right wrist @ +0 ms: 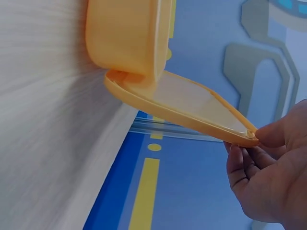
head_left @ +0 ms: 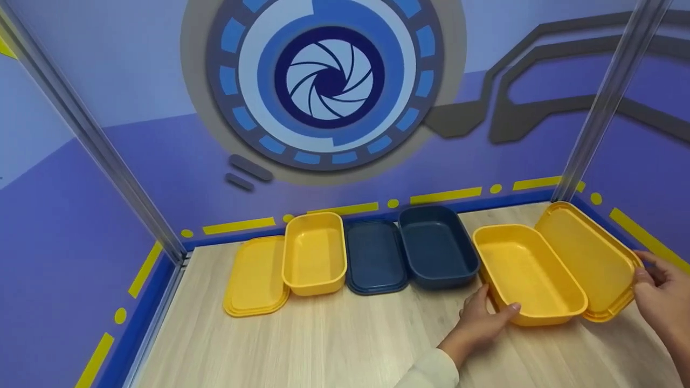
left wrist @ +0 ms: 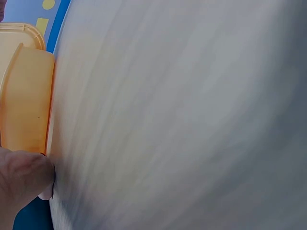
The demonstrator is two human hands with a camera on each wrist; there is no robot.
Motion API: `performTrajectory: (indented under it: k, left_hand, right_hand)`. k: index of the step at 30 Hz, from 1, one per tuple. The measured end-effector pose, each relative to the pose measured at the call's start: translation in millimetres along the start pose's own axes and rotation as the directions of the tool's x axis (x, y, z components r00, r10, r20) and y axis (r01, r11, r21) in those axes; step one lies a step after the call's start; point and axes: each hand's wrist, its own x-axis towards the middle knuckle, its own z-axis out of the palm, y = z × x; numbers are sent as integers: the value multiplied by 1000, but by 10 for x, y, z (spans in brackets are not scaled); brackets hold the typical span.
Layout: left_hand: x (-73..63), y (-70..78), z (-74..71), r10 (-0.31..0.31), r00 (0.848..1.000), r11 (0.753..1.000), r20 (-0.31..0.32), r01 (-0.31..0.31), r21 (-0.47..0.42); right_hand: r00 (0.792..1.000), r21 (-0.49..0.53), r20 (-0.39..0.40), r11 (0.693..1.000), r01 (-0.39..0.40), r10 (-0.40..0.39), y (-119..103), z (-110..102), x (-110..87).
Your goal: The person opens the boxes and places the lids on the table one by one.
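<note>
At the right of the head view stands a large yellow lunch box [head_left: 525,275], uncovered. My left hand [head_left: 481,323] holds its near left corner, thumb over the rim and fingers along the outer side. A yellow lid [head_left: 587,261] leans tilted beside the box, its raised edge pinched between thumb and fingers of my right hand [head_left: 662,293]. In the right wrist view the lid [right wrist: 187,108] slants up from beside the box [right wrist: 122,33] to the hand [right wrist: 276,165]. The left wrist view catches only part of the box [left wrist: 29,103] and my left hand [left wrist: 24,179].
Leftward along the back wall stand a dark blue box [head_left: 439,245], a dark blue lid [head_left: 376,257], a smaller yellow box [head_left: 315,250] and its neighbouring yellow lid [head_left: 257,275]. Printed panels with metal posts [head_left: 606,102] border the wooden table [head_left: 302,345].
</note>
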Motion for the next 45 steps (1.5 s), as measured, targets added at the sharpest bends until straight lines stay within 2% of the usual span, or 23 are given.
performTrajectory:
  k: [9, 14, 21, 27, 34, 39, 45]
  left_hand:
    - [3, -2, 2, 18, 1000, 1000, -11, -18, 5]
    - [20, -4, -4, 0, 1000, 1000, -12, 0, 6]
    - [26, -20, -13, -4, 1000, 1000, -20, 4, -4]
    - [19, -35, -18, -5, 1000, 1000, -29, 5, -1]
    - [8, -34, -18, -8, 999, 1000, -35, 9, 4]
    - [4, -14, -27, -7, 999, 1000, -33, 7, 17]
    - [6, 0, -32, -14, 1000, 1000, -25, 15, 10]
  right_hand:
    - [1000, 26, -21, 1000, 5, -5, 118, 26, 62]
    - [999, -44, 5, 998, -39, 40, 164, 56, 138]
    - [999, -114, -26, 993, 37, -40, 275, 117, 184]
    - [999, -169, -18, 985, 40, -43, 304, 125, 228]
    - [999, -187, 41, 982, 15, -8, 326, 113, 232]
    - [998, -178, 69, 984, 25, -13, 347, 97, 243]
    - [996, -208, 72, 977, -38, 54, 356, 101, 269]
